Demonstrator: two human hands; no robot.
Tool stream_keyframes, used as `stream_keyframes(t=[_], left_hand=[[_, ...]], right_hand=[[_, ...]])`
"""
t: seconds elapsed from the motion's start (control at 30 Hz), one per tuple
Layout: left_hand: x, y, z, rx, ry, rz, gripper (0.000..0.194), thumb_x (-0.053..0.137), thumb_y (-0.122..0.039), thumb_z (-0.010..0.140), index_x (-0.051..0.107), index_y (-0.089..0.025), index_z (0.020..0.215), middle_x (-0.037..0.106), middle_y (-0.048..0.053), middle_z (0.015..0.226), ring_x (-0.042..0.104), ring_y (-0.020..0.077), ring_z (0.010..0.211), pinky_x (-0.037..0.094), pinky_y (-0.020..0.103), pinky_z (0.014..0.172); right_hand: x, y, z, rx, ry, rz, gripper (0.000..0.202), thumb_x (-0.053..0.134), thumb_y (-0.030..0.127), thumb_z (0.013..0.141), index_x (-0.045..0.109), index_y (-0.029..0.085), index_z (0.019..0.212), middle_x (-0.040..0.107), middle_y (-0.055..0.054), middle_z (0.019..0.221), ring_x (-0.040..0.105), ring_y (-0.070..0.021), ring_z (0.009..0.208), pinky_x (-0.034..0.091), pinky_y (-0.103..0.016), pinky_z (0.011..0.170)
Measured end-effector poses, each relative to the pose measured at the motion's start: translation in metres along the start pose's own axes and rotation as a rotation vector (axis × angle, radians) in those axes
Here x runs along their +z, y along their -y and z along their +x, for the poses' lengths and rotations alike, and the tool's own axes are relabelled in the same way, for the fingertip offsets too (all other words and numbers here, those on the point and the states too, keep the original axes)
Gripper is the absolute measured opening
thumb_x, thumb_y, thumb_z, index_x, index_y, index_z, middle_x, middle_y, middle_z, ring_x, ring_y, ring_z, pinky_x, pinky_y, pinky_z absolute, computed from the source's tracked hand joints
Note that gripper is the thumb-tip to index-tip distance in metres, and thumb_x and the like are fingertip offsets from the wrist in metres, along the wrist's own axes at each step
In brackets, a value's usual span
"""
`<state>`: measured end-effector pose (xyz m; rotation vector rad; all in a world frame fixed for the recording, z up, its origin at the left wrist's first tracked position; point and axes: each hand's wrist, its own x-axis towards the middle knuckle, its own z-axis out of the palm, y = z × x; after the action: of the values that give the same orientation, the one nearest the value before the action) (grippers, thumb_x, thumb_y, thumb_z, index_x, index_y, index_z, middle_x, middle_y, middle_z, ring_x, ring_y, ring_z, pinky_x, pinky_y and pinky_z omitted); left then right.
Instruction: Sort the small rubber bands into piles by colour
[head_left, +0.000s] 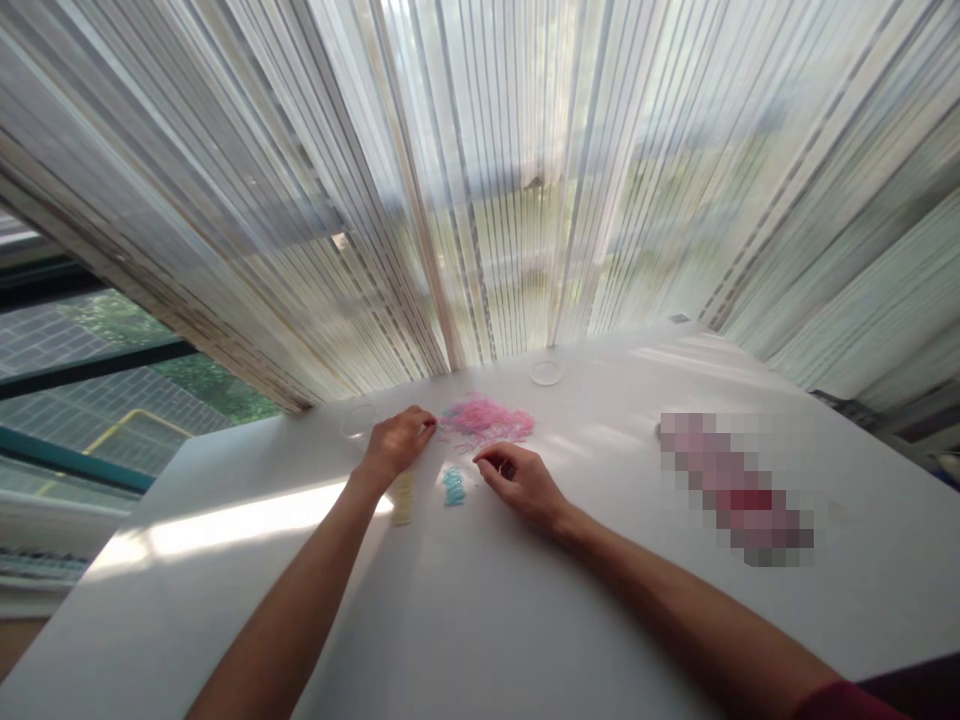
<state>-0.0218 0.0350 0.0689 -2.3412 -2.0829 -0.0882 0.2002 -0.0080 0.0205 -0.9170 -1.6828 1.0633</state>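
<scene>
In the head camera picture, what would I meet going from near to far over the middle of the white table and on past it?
Small light-blue pieces → loose pink pile → clear round dish or lid → sheer striped curtain.

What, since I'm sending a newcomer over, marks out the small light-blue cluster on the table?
On the white table by the string curtain, find the mostly pink heap. Nearer the person, between the left hand and right hand, lies the small light-blue cluster. Its colour sets it apart from that heap and from the yellowish strip to its left.
</scene>
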Motion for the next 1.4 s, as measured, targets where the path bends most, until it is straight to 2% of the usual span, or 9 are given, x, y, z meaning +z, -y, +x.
stream_keyframes(t=[0.3,0.4,0.47,0.57,0.7,0.8,0.93,1.23,1.4], left_hand=[[0.001,0.001,-0.012,0.030,-0.090,-0.030,0.024,0.045,-0.031,0.098,0.065,-0.021,0.107,0.068,0.005,0.114,0.066,0.0189,0.094,0.046,0.026,0.073],[-0.005,-0.006,-0.029,0.046,-0.135,-0.160,0.025,0.047,-0.035,0.096,0.065,-0.019,0.103,0.069,0.004,0.092,0.065,0.0177,0.077,0.046,0.028,0.072],[-0.009,-0.014,-0.045,0.035,-0.110,-0.284,0.028,0.048,-0.042,0.095,0.065,-0.020,0.100,0.063,0.000,0.071,0.061,0.0167,0.062,0.045,0.028,0.063],[-0.011,-0.028,-0.069,0.067,-0.106,-0.401,0.030,0.048,-0.044,0.094,0.065,-0.020,0.096,0.059,-0.001,0.064,0.057,0.0152,0.058,0.043,0.026,0.059],[-0.005,-0.042,-0.089,0.110,-0.062,-0.366,0.020,0.055,-0.036,0.090,0.068,-0.020,0.090,0.063,0.000,0.065,0.058,0.0151,0.058,0.042,0.026,0.058],[0.001,-0.046,-0.094,0.147,-0.096,-0.294,0.015,0.058,-0.030,0.087,0.069,-0.021,0.091,0.069,0.002,0.073,0.063,0.0172,0.063,0.044,0.027,0.061],[0.005,-0.046,-0.095,0.209,-0.145,-0.292,0.014,0.058,-0.027,0.086,0.069,-0.021,0.093,0.073,0.004,0.084,0.066,0.0188,0.072,0.045,0.027,0.066],[0.003,-0.035,-0.100,0.094,-0.150,-0.533,0.012,0.061,-0.031,0.082,0.069,-0.022,0.086,0.060,-0.003,0.066,0.048,0.0112,0.056,0.038,0.023,0.057],[0.005,-0.025,-0.103,0.086,-0.084,-0.559,0.015,0.062,-0.035,0.084,0.070,-0.023,0.089,0.060,-0.004,0.066,0.046,0.0112,0.057,0.038,0.022,0.057]], right_hand=[[0.001,-0.003,0.000,-0.002,-0.017,0.010,0.015,0.059,0.028,0.085,0.070,0.017,0.087,0.069,-0.001,0.073,0.057,-0.0111,0.061,0.045,-0.023,0.058],[0.002,-0.003,0.001,-0.012,-0.037,0.006,0.015,0.059,0.029,0.086,0.069,0.018,0.088,0.069,-0.001,0.074,0.057,-0.0110,0.061,0.045,-0.023,0.058],[0.002,-0.004,0.001,-0.014,-0.049,0.005,0.017,0.060,0.030,0.086,0.070,0.018,0.092,0.069,-0.002,0.074,0.057,-0.0109,0.061,0.046,-0.023,0.057],[0.002,-0.003,0.000,-0.034,-0.037,0.018,0.019,0.061,0.032,0.087,0.069,0.018,0.099,0.069,-0.002,0.077,0.060,-0.0117,0.065,0.047,-0.023,0.059],[0.001,-0.002,-0.004,-0.128,0.073,0.025,0.025,0.068,0.036,0.084,0.069,0.019,0.103,0.069,-0.003,0.083,0.062,-0.0128,0.071,0.048,-0.024,0.061],[0.001,-0.001,-0.006,-0.179,0.137,-0.022,0.020,0.071,0.035,0.082,0.071,0.019,0.094,0.067,-0.002,0.077,0.059,-0.0118,0.066,0.046,-0.023,0.059],[0.001,0.000,-0.006,-0.182,0.151,-0.051,0.010,0.068,0.028,0.083,0.071,0.019,0.085,0.065,-0.001,0.072,0.056,-0.0106,0.062,0.044,-0.022,0.057],[0.000,0.004,-0.007,-0.127,0.173,-0.065,0.003,0.066,0.020,0.079,0.068,0.019,0.080,0.063,0.001,0.071,0.052,-0.0099,0.060,0.043,-0.021,0.056],[0.000,0.003,-0.008,-0.141,0.207,-0.099,0.004,0.066,0.017,0.079,0.069,0.019,0.081,0.062,0.001,0.071,0.053,-0.0102,0.062,0.044,-0.021,0.058]])
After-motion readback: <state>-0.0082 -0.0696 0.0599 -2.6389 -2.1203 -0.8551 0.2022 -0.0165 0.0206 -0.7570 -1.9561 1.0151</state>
